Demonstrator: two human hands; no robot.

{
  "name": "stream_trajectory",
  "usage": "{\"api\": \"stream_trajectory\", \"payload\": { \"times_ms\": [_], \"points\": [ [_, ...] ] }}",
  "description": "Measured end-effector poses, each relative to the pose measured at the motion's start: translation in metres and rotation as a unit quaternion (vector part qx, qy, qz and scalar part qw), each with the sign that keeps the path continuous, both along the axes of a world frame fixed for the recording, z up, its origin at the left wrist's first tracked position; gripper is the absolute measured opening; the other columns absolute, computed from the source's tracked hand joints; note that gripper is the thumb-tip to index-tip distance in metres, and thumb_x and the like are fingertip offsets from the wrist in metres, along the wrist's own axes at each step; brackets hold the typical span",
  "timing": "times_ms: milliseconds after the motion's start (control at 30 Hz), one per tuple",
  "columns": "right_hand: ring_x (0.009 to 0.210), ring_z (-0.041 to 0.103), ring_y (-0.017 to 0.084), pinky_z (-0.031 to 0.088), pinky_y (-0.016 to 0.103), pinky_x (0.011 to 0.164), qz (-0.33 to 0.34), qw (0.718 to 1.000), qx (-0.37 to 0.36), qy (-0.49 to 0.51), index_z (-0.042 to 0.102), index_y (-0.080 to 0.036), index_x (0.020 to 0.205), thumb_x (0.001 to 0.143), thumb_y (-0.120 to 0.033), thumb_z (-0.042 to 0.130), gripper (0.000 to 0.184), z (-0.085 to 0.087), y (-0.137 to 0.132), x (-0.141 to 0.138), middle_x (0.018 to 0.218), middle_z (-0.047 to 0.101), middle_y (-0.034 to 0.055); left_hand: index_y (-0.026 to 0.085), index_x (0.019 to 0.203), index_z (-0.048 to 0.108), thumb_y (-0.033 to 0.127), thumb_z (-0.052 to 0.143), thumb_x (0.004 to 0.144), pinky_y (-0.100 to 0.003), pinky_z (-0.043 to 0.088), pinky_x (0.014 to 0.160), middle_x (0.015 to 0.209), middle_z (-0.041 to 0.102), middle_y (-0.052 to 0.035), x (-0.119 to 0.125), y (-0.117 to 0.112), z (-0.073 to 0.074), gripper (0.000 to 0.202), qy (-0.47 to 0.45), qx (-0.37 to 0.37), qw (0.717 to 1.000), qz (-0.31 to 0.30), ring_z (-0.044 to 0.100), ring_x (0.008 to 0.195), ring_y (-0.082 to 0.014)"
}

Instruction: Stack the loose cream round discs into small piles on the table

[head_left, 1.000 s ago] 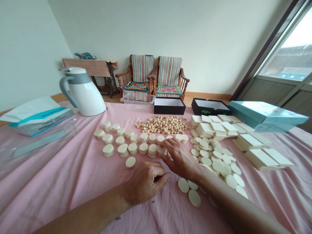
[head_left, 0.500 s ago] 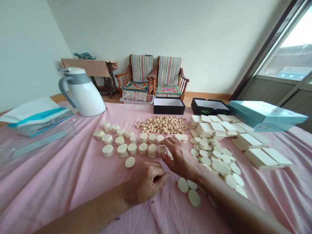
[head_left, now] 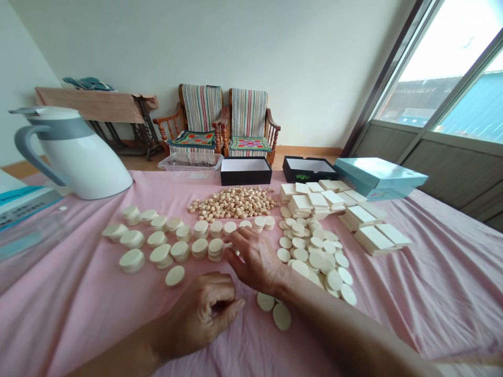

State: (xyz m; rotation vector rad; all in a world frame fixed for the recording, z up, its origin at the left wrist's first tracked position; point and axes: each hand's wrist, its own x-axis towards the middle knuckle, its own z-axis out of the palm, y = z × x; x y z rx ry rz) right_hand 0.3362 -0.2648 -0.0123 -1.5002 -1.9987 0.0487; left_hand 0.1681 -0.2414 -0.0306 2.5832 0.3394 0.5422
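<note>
My right hand [head_left: 255,256] reaches over the rows of round pale wooden discs, its thumb and fingers around a small stack that they partly hide. Palm side down, my left hand [head_left: 202,309] rests curled on the cloth, and nothing shows between its fingers. Just left of my right hand stands a disc stack [head_left: 216,250]. A single disc [head_left: 175,276] lies in front of the rows, near my left hand. Loose discs [head_left: 316,259] spread in a pile to the right of my right hand. Two more lie by my right forearm, among them a disc [head_left: 282,317].
Behind the discs is a heap of small wooden beads [head_left: 236,203]. Square wooden tiles [head_left: 314,199] are stacked on the right. Black boxes [head_left: 246,172], a clear plastic tray [head_left: 190,162] and a blue box [head_left: 381,178] line the back. A white jug [head_left: 86,162] stands at left on the pink cloth [head_left: 98,303].
The camera view has turned to the right, so everything sits further left in it. Both hands keep nearly the same place over the cloth and discs.
</note>
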Motion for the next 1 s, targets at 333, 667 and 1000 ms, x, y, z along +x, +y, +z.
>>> {"api": "stream_trajectory", "payload": {
  "times_ms": [333, 667, 1000],
  "points": [
    [0.081, 0.053, 0.016, 0.04, 0.028, 0.074, -0.017, 0.999, 0.041, 0.032, 0.056, -0.019, 0.09, 0.09, -0.02, 0.042, 0.014, 0.0, 0.004, 0.004, 0.085, 0.06, 0.0048, 0.016, 0.059, 0.042, 0.022, 0.044, 0.091, -0.023, 0.031, 0.054, 0.058, 0.046, 0.0024, 0.0, 0.003, -0.001, 0.032, 0.016, 0.001, 1.0, -0.022, 0.043, 0.056, -0.0091],
    [0.081, 0.055, 0.015, 0.041, 0.026, 0.074, -0.026, 0.997, 0.054, 0.049, 0.058, -0.019, 0.089, 0.091, -0.022, 0.042, 0.016, -0.002, 0.007, 0.009, 0.086, 0.061, 0.0052, 0.016, 0.059, 0.037, 0.024, 0.043, 0.091, -0.024, 0.03, 0.056, 0.059, 0.046, 0.002, 0.0, 0.0, 0.008, 0.033, 0.041, -0.021, 0.995, -0.089, 0.043, 0.058, -0.0097],
    [0.073, 0.051, 0.013, 0.038, 0.023, 0.067, -0.037, 0.995, 0.08, 0.042, 0.058, -0.018, 0.082, 0.088, -0.019, 0.044, 0.015, -0.001, 0.01, 0.022, 0.08, 0.058, 0.003, 0.013, 0.064, 0.053, 0.038, 0.04, 0.093, -0.022, 0.039, 0.058, 0.062, 0.055, -0.0049, -0.005, -0.02, 0.014, 0.04, 0.033, -0.254, 0.961, -0.105, 0.051, 0.059, -0.0114]
  ]
}}
